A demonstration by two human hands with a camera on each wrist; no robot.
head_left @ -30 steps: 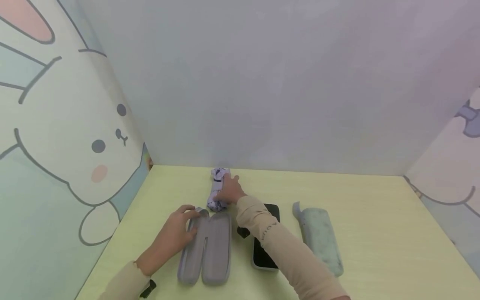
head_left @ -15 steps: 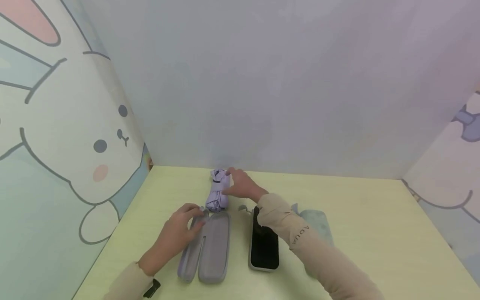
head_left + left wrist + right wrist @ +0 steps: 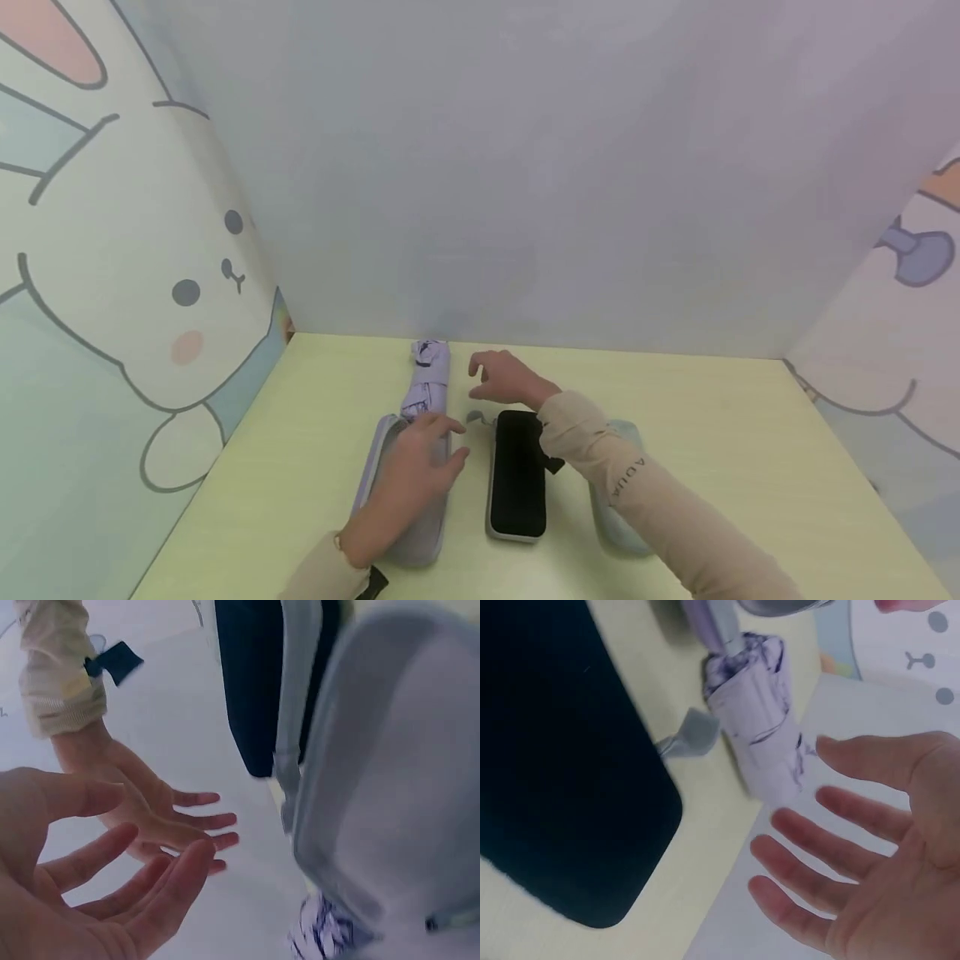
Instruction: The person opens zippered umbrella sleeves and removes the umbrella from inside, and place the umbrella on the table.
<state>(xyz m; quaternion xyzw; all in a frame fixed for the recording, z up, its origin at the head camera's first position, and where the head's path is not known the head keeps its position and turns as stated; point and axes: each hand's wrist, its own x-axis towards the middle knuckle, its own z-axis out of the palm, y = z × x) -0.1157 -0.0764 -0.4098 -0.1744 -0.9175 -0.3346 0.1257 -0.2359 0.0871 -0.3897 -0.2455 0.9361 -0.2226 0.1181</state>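
Observation:
My left hand [image 3: 416,471] hovers over the lilac zip case [image 3: 420,546], hiding much of its grey inside. Its fingers are spread loosely and nothing is between them. Behind the case lies a folded lilac umbrella [image 3: 430,383] with a band round it, seen close in the right wrist view [image 3: 757,712]. To the umbrella's right, my right hand [image 3: 510,379] is held in the air, fingers apart and holding nothing. Below that hand sits a long case with a black face and grey edge [image 3: 517,479]. Both hands show relaxed in the left wrist view.
A pale green case [image 3: 622,529] lies at the right, partly covered by my right sleeve. A small grey tab [image 3: 476,417] sticks out at the black-faced case's far end. A plain wall [image 3: 525,208] rises behind the pale yellow table [image 3: 735,467].
My right hand has drawn back to the right, away from the umbrella, which stays at the back. My left hand has left the lilac case's far left end and moved right across it.

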